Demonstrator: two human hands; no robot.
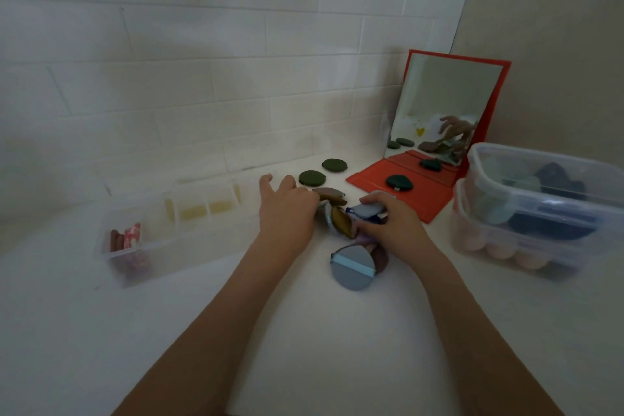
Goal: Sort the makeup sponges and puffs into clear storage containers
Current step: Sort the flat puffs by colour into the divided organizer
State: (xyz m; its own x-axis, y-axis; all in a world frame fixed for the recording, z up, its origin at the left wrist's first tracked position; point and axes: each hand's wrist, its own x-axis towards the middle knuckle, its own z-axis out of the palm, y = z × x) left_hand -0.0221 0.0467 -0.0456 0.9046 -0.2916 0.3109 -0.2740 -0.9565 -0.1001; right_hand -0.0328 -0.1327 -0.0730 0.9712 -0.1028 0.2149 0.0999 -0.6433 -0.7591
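A loose pile of puffs (339,218) lies mid-table, with brown, mustard, purple and blue ones in it. My right hand (393,224) pinches a pale blue puff (369,209) at the pile's right side. My left hand (287,209) rests on the pile's left edge, fingers curled down over a brown puff (329,194). A round blue puff with a light blue strap (354,267) lies nearest me. Two dark green puffs (312,177) (334,165) sit beyond the pile. A third green puff (399,182) lies on the red mirror base.
A clear divided organiser (162,233) stands at the left, holding red and pink pieces and yellowish sponges. Two stacked clear tubs (499,179) at the right hold blue puffs above and pink sponges below. A red folding mirror (493,101) stands against the tiled wall.
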